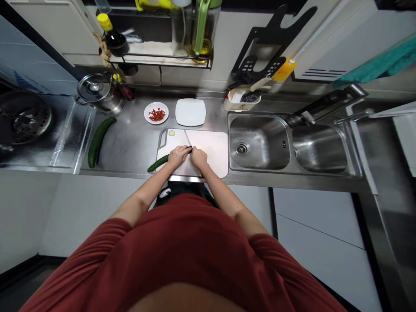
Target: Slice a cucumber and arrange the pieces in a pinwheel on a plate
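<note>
Left to right on the counter [133, 143]: one whole curved cucumber [99, 141] near the left end, long axis running front to back. A second cucumber [158, 163] crosses the cutting board's [212, 149] left edge near the front corner, slanting back-right; the left hand's [177, 157] fingers grip it, one end projecting left of them. One slice [171, 133] by the board's back-left corner. One knife [187, 138], blade pointing back-left, grasped by the right hand's [198, 157] fingers. Cucumbers: two.
</note>
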Tool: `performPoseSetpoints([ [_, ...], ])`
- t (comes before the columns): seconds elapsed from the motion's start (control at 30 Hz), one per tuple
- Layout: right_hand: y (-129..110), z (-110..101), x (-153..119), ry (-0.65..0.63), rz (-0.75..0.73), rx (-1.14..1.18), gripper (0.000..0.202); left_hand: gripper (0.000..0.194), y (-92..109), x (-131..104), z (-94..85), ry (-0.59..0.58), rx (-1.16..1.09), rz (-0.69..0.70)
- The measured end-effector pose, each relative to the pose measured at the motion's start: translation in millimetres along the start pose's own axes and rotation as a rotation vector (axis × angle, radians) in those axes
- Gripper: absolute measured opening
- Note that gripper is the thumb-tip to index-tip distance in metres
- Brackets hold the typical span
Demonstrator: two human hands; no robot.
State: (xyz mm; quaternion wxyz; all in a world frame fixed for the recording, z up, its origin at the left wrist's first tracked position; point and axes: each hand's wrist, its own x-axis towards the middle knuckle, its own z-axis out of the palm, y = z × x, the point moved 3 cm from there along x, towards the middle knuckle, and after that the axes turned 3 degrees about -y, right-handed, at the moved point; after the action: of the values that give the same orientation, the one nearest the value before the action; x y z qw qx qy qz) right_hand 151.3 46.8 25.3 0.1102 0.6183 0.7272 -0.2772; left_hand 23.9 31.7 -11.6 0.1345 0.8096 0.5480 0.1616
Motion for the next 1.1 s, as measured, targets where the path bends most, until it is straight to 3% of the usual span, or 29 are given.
performPoseSetpoints([
  [0.23, 5, 4, -9, -0.010, 0.016, -0.003, 0.029, 0.034, 1, -1, -1.1, 0.005, 0.002, 0.003],
  [0.77, 33, 28, -68, -0.093, 0.067, -0.052, 0.027, 0.032, -1, -2, 0.7, 0.039, -0.010, 0.009],
  [1.1, 43, 29, -83, -0.129, 0.081, -0.052, 0.027, 0.032, 2, -1, -3.5, 0.045, 0.002, -0.008],
])
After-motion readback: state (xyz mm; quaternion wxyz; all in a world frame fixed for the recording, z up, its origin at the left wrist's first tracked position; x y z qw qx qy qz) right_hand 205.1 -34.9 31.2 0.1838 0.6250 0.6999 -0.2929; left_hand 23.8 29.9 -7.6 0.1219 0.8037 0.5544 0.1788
